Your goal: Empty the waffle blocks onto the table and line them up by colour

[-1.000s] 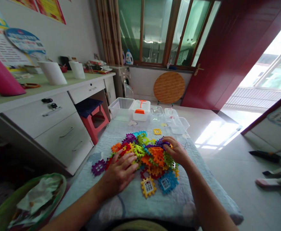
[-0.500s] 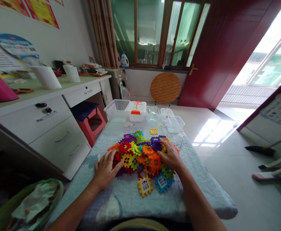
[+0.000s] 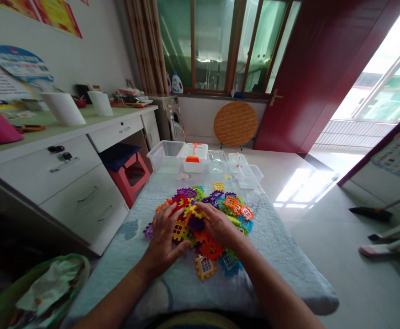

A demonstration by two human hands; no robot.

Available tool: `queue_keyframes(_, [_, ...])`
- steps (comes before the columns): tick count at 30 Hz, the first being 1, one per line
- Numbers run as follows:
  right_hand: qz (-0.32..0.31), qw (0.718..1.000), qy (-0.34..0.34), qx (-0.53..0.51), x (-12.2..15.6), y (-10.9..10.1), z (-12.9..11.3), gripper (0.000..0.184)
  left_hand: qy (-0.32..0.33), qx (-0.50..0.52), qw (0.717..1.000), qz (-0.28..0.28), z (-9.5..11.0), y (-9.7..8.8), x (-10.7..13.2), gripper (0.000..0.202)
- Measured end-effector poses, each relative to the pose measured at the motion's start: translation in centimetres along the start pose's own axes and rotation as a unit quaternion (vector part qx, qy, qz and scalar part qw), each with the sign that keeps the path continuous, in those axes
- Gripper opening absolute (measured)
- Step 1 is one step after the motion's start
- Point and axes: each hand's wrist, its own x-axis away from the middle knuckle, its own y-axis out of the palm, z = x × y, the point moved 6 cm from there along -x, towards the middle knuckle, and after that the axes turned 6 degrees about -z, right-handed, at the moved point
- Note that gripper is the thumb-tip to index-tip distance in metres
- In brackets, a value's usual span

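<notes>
Door (image 3: 309, 77), dark red, at the right rear of the room, with a wood-framed window (image 3: 210, 45) to its left. The counter (image 3: 271, 260), spread with a pale blue patterned cloth, occupies the centre and extends away from the person. To its left stand a white drawer unit (image 3: 80, 169) and a pink stool (image 3: 138, 187) topped with a dark cushion. Past the far end, a round wooden board (image 3: 235, 123) stands upright near the wall. The pile of plastic tiles (image 3: 203, 236), many-coloured and notch-edged, lies on the middle of the counter. Beyond it, clear containers line the far end: an open bin (image 3: 165, 157) at the left, then a lidded box (image 3: 195, 164) with an orange latch, then 3 smaller vessels. The left hand (image 3: 164, 237) rests over the pile's left side in a wide posture, fingers spread and thumb well apart. The right hand (image 3: 220, 226) reaches over the pile's middle, fingers bent at a yellow tile (image 3: 197, 212); its grip cannot be told. Between the hands shows a dark purple tile (image 3: 195, 224). At the near edge, a window tile (image 3: 206, 267), yellow with white lattice, lies beside a blue tile (image 3: 230, 263). Just beyond the pile lies a small yellow piece (image 3: 218, 186).
</notes>
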Motion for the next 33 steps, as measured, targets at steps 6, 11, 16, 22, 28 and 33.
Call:
queue_keyframes(6, [-0.020, 1.000, 0.009, -0.014, 0.7, -1.2, -0.1, 0.042, 0.122, -0.063, 0.989, -0.055, 3.4, 1.0, 0.2, 0.077])
queue_keyframes(11, [0.087, 0.994, 0.039, 0.057, 1.1, -3.7, 3.8, 0.039, 0.121, -0.096, 0.985, -0.076, 2.9, 1.6, 0.4, 0.050])
queue_keyframes(16, [0.037, 0.987, 0.095, 0.126, 0.2, -3.0, 5.8, 0.030, 0.092, -0.120, 0.987, -0.052, 2.1, 1.4, 0.5, 0.048])
queue_keyframes(22, [0.019, 0.982, 0.117, 0.145, 1.9, -3.5, 5.7, 0.022, 0.052, -0.137, 0.989, -0.016, 1.2, 1.1, 0.5, 0.048])
queue_keyframes(28, [0.102, 0.967, 0.213, 0.099, 4.6, -6.3, 7.8, 0.026, 0.026, -0.121, 0.992, 0.009, 0.3, 1.0, 0.6, 0.040])
queue_keyframes(33, [0.225, 0.931, 0.254, 0.135, 5.4, -9.6, 10.1, 0.022, -0.001, -0.070, 0.997, 0.046, -0.9, 0.5, 0.6, 0.037])
